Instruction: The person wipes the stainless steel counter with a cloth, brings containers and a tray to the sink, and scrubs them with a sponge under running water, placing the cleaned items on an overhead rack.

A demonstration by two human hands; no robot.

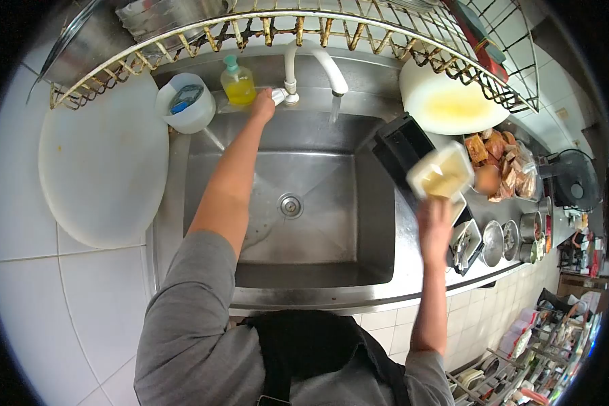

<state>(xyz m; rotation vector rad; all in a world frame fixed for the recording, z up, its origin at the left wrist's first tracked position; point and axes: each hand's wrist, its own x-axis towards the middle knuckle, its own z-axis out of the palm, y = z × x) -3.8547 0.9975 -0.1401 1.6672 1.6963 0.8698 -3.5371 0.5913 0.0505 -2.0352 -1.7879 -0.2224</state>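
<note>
My left hand [264,106] reaches across the sink [304,189] and is closed on the white tap handle [278,96]. Water [335,109] runs from the curved spout of the white tap [328,66]. Over the counter right of the sink, my right hand [437,220], blurred by motion, grips the near edge of a pale rectangular tub [442,170]. The tub is tilted, and something yellowish shows inside it. Beneath and beside it are a black tray [404,143] and another container [464,242] with metal utensils.
A rusty wire rack [264,30] overhangs the sink. Behind the sink stands a soap pump bottle [237,82], with a white cup [185,103] beside it. Round cutting boards [105,162] lean on the walls. Rightward are bagged brown food pieces [504,162], metal bowls [492,242] and a fan [575,183].
</note>
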